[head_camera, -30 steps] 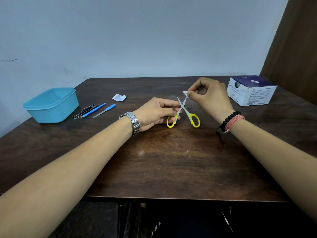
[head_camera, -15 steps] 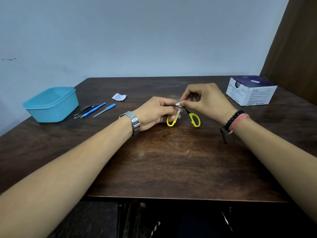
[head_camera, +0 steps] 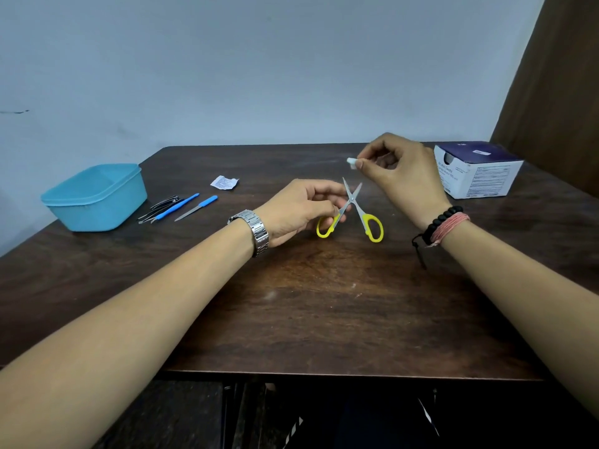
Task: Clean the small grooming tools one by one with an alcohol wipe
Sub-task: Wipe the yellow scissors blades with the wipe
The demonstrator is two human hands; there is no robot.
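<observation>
Small scissors with yellow handles (head_camera: 371, 225) lie spread open at the table's middle, blades pointing away from me. My left hand (head_camera: 298, 209) pinches the left shank just above its yellow loop. My right hand (head_camera: 398, 170) hovers above and beyond the blade tips, pinching a small folded white alcohol wipe (head_camera: 351, 162) between thumb and fingertips. The wipe is clear of the blades. Other grooming tools lie at the left: black tweezers and clippers (head_camera: 162, 205), a blue-handled pusher (head_camera: 178, 206) and a blue-handled nail file (head_camera: 197, 207).
A turquoise plastic tub (head_camera: 94, 197) stands at the far left. A torn white wipe sachet (head_camera: 224, 182) lies behind the tools. A purple and white box of wipes (head_camera: 476, 171) sits at the back right. The dark wooden table (head_camera: 324, 303) ends close to me.
My right hand slid the wipe down a scissor blade toward the pivot, then lifted up and back off the tips. The scissors are spread wider. My left hand kept its hold.
</observation>
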